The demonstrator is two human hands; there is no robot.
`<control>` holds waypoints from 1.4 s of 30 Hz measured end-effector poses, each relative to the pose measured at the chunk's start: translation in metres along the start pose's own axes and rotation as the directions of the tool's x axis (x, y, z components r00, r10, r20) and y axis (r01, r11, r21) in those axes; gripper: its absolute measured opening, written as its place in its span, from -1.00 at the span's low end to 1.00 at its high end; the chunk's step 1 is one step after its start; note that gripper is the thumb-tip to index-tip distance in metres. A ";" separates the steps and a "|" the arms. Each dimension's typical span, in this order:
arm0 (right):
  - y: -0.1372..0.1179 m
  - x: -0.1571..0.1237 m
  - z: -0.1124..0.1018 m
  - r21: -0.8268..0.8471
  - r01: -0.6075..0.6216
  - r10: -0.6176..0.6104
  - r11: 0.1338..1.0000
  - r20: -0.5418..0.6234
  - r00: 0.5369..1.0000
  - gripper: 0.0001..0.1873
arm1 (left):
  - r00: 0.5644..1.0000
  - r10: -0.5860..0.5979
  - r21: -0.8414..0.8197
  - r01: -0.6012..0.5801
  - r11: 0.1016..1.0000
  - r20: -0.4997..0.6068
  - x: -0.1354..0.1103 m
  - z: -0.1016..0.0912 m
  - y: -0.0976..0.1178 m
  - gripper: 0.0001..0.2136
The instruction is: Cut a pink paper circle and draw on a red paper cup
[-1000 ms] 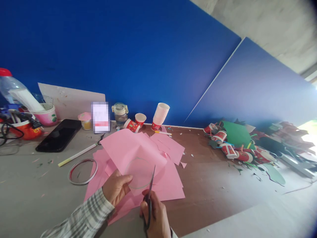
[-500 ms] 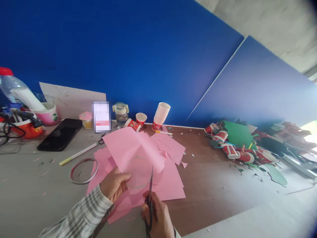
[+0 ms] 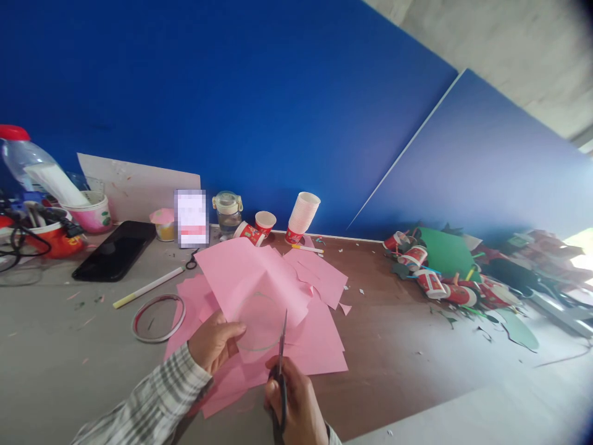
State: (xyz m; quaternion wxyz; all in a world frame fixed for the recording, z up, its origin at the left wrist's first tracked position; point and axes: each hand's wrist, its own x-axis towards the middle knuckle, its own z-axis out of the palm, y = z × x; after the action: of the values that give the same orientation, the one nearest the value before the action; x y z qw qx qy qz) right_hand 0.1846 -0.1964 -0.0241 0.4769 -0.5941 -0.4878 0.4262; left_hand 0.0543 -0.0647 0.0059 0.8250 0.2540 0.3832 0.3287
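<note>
My left hand (image 3: pixel 215 343) pinches the near-left edge of a pink paper sheet (image 3: pixel 236 266), thumb on top. A pencil-like circle is drawn on the sheet beside my thumb. My right hand (image 3: pixel 296 395) is wrapped round the dark handles of a pair of scissors (image 3: pixel 282 346). The blades point away from me at the circle's right side, and they look closed or nearly so. More pink sheets (image 3: pixel 324 346) lie loosely piled under both hands. Left of the pile rests a roll of tape (image 3: pixel 158 318), partly over a pink edge.
At the left are a black phone (image 3: pixel 115 250), a white-and-yellow stick (image 3: pixel 148 287) and cups of tools. A lidded jar (image 3: pixel 228 213) and a leaning stack of paper cups (image 3: pixel 303 216) stand by the blue wall. Red cups (image 3: pixel 430 283) and green paper (image 3: pixel 447 253) heap at the right.
Both hands, the sheet and the scissors keep almost the same place. The view has shifted very slightly, moving the background a little to the right.
</note>
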 end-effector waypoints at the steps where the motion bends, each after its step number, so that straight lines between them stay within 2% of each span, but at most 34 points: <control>1: -0.001 0.000 0.000 0.003 0.004 -0.004 1.000 -0.002 1.000 -0.71 | 1.000 0.000 0.002 0.000 1.000 -0.002 0.000 0.000 0.000 -0.40; 10: -0.011 0.000 -0.002 0.061 0.008 -0.009 0.998 0.012 1.000 -0.66 | 1.000 0.008 0.047 -0.009 0.999 0.025 -0.001 0.002 0.001 -0.41; 22: -0.006 0.002 -0.002 0.001 0.037 -0.037 0.999 0.008 0.999 -0.68 | 0.998 0.013 0.032 -0.015 0.999 0.063 0.000 0.001 -0.001 -0.48; 28: -0.006 0.001 -0.002 -0.012 0.033 -0.033 0.999 0.009 0.999 -0.67 | 1.000 0.001 0.022 -0.001 1.000 0.005 0.000 0.001 -0.002 -0.46; 32: -0.006 0.001 -0.001 0.005 0.042 -0.042 0.999 -0.003 0.999 -0.67 | 1.000 0.021 0.011 -0.021 1.000 0.015 0.000 0.001 -0.002 -0.48; 38: -0.006 0.003 0.001 0.023 0.050 -0.049 0.998 -0.022 0.999 -0.72 | 1.000 -0.013 0.045 0.012 0.999 0.023 0.001 0.000 0.000 -0.48; 42: -0.004 0.003 0.002 0.029 0.043 -0.042 0.999 -0.032 0.999 -0.74 | 1.000 -0.020 0.040 0.021 0.999 -0.014 -0.001 0.002 0.003 -0.45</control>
State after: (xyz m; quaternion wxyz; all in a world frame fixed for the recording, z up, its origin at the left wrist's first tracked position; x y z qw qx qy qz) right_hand 0.1824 -0.1931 -0.0202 0.5023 -0.5830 -0.4863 0.4140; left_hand 0.0547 -0.0637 0.0092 0.8205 0.2643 0.3979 0.3141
